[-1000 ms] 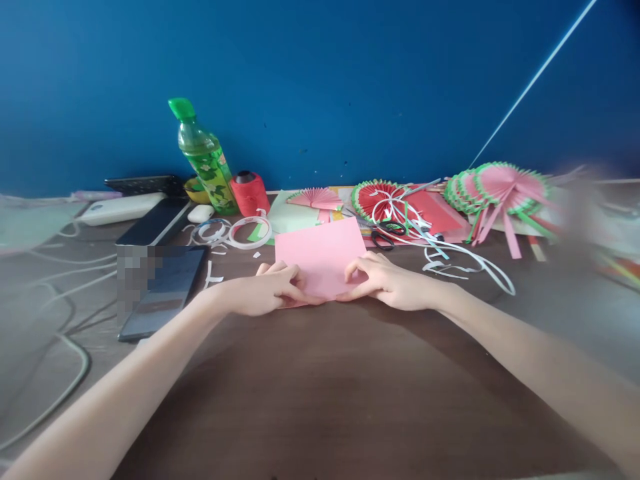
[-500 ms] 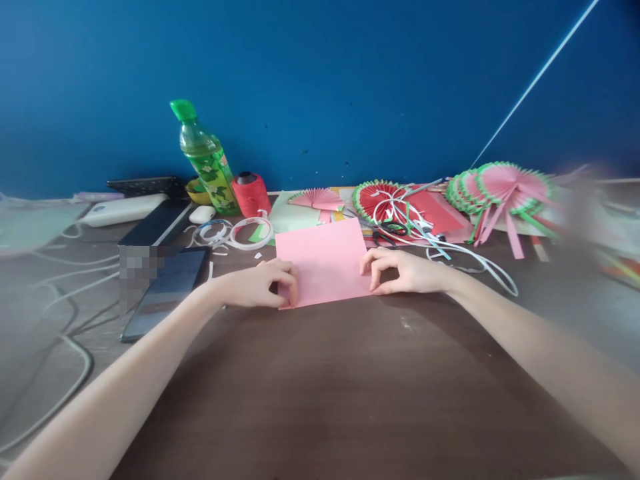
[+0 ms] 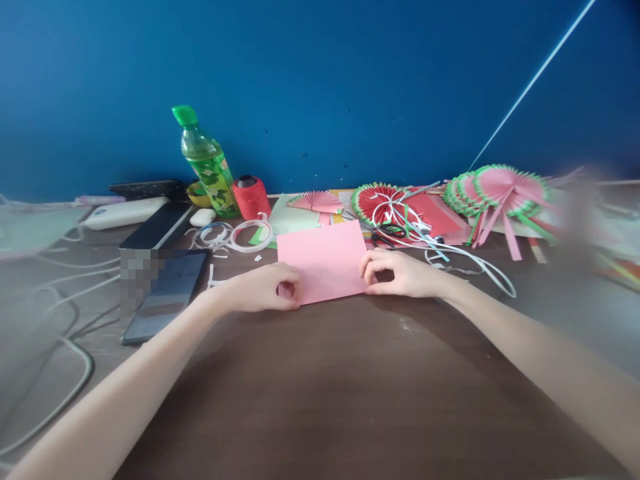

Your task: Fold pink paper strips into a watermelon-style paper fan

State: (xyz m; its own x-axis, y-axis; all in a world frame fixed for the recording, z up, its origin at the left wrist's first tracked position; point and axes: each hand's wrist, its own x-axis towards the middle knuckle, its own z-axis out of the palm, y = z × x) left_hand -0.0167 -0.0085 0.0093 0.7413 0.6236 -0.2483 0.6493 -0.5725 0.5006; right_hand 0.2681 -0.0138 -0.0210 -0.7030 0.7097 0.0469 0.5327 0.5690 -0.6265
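A sheet of pink paper (image 3: 327, 260) lies slightly turned on the dark brown table, in front of the row of craft items. My left hand (image 3: 273, 285) has its thumb and fingers closed on the near left corner of the sheet. At the near right corner, my right hand (image 3: 397, 272) pinches the paper between thumb and curled fingers. Parts of both side edges are hidden under the fingers. Just behind the sheet are scissors with black handles (image 3: 390, 233) and a small pink pleated paper fan (image 3: 316, 200).
Behind stand a green-capped bottle (image 3: 207, 163) and a red thread spool (image 3: 251, 198), with tape rolls (image 3: 251, 236) before them. Left lies a dark tablet (image 3: 167, 297) among cables. Right are a white cable (image 3: 480, 257), a red pleated rosette (image 3: 375, 203) and pink-green paper rosettes (image 3: 510, 190).
The near edge of the pink paper has shifted slightly away from me. My left fingers have moved a little right and curled tighter at its corner; my right hand stays at the other corner.
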